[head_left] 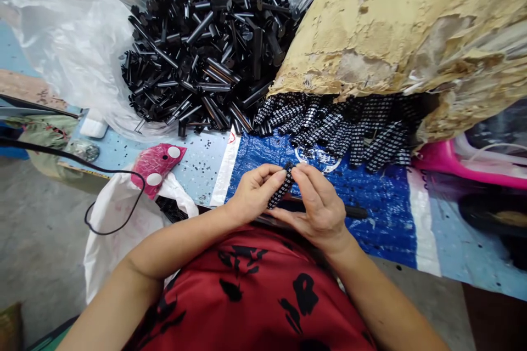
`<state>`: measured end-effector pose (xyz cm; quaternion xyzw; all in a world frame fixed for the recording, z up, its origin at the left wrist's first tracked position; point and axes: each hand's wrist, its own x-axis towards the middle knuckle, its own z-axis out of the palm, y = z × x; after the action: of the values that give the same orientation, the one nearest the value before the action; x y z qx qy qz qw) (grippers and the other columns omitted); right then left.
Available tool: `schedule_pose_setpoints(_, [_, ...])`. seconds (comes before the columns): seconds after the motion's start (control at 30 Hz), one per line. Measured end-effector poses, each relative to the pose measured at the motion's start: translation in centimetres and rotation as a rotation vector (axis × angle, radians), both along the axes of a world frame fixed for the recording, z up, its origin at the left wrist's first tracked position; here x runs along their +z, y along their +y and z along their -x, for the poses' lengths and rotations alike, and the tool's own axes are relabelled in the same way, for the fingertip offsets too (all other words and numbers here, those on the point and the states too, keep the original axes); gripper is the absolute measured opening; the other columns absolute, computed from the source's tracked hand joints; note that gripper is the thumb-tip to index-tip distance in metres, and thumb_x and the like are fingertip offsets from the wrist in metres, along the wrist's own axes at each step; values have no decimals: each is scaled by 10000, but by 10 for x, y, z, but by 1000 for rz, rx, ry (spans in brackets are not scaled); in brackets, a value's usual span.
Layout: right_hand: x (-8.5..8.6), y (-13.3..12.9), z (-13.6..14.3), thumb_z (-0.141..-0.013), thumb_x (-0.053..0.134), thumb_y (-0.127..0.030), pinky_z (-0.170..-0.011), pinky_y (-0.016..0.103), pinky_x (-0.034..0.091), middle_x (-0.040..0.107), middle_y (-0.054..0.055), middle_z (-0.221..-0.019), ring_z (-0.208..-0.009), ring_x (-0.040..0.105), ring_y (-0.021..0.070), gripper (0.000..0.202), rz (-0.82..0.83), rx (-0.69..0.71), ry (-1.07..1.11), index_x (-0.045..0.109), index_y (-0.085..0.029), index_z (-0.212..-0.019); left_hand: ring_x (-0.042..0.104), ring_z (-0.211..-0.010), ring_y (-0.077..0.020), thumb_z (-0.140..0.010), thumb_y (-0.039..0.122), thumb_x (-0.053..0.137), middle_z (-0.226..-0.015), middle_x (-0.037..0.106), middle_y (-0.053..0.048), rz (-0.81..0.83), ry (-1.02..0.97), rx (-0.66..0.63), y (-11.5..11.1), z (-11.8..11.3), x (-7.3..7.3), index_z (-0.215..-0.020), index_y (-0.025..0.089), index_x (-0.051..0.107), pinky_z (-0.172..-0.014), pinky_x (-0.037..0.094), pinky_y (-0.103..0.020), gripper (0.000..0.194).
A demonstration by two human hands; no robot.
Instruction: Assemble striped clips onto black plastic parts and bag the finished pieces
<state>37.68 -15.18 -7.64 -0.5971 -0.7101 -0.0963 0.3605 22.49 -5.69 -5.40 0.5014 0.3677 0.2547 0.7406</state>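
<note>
Close to my body, both hands hold a short black strip [281,189] patterned with rows of small whitish squares. My left hand [256,191] pinches its upper left side between thumb and fingers. On the other side, my right hand [319,203] closes thumb and finger on the strip's top end, with a lower finger reaching under its bottom end. Just beyond my hands lies a pile of similar patterned strips [346,126], spilling from a worn yellowish sack [370,27]. A dark rod-like handle [356,212] sticks out to the right of my right hand.
A large heap of black plastic-looking pieces [206,49] sits on clear plastic sheeting [78,27] at the back. A blue woven sheet [379,219] covers the table front. Left are a pink pouch [158,164], a white bag [123,225] and a black cable [142,192]. A pink basin [473,164] stands right.
</note>
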Motion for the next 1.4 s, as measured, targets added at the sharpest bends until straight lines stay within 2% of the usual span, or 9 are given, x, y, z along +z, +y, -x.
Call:
schedule_pose_setpoints(0.2, [-6, 1, 0, -790, 762, -721, -1082, 540, 564, 625, 224, -1432, -1341, 618, 380, 1180, 38, 111, 80, 208, -171, -1675, 720, -724, -186, -688, 543, 914, -855, 727, -33, 477, -89, -137, 15, 14, -9, -944, 179, 663, -687, 585, -329, 511])
schedule_pose_setpoints(0.3, [-16, -12, -10, -827, 740, -699, -1079, 579, 537, 592, 234, -1476, -1379, 577, 403, 1088, 146, 78, 114, 266, -167, -1650, 699, -699, -160, -737, 551, 874, -848, 725, -24, 204, -4, -51, 27, 29, -16, -986, 186, 669, -680, 563, -304, 487])
schedule_pose_setpoints(0.4, [-25, -28, -22, -946, 703, -414, -938, 474, 566, 744, 136, -1177, -1108, 703, 323, 472, 302, -37, 16, 613, -216, -1366, 678, -813, -166, -831, 471, 806, -916, 743, -44, -351, 217, -4, 44, 49, -21, -1015, 195, 723, -789, 530, -313, 342])
schedule_pose_setpoints(0.5, [-21, -34, -26, -975, 641, -266, -796, 368, 547, 748, 59, -920, -835, 696, 230, 135, 322, -58, -1, 694, -228, -1092, 651, -883, -195, -855, 364, 778, -950, 743, -56, -698, 485, -117, 61, 65, -23, -977, 217, 763, -845, 484, -345, 192])
schedule_pose_setpoints(0.67, [-1, -11, -10, -1012, 542, -189, -728, 293, 515, 741, 51, -901, -779, 684, 181, 178, 109, -95, 144, 670, -212, -1135, 524, -661, -142, -774, 452, 850, -714, 622, 16, -609, 640, -339, 74, 67, -22, -840, 199, 740, -641, 344, -286, 283])
schedule_pose_setpoints(0.83, [3, 11, 0, -1054, 518, -292, -634, 303, 446, 682, 20, -732, -651, 633, 169, 213, 321, -62, -136, 706, -209, -999, 394, -569, -108, -722, 426, 875, -588, 488, 68, -538, 656, -355, 78, 59, -23, -734, 187, 649, -606, 245, -281, 329])
schedule_pose_setpoints(1.0, [14, 6, 6, -1061, 459, -275, -713, 304, 515, 773, 63, -916, -788, 710, 186, 268, 122, 94, 53, 670, -202, -1209, 375, -576, -110, -669, 386, 898, -582, 480, 63, -571, 636, -436, 91, 56, -22, -677, 190, 588, -616, 244, -287, 366])
schedule_pose_setpoints(1.2, [0, 5, 23, -1026, 582, -241, -640, 300, 495, 704, 22, -753, -632, 633, 159, 148, 237, 250, -112, 693, -165, -1086, 397, -586, -124, -710, 397, 858, -610, 500, 49, -642, 775, -520, 91, 42, -24, -711, 201, 559, -609, 249, -297, 358])
schedule_pose_setpoints(1.4, [-4, -12, -13, -1012, 599, -173, -741, 264, 533, 750, 55, -917, -761, 698, 145, 174, 193, 230, 66, 680, -147, -1163, 412, -586, -118, -779, 308, 758, -642, 524, 37, -670, 806, -695, 99, 98, 25, -735, 192, 582, -595, 272, -293, 216])
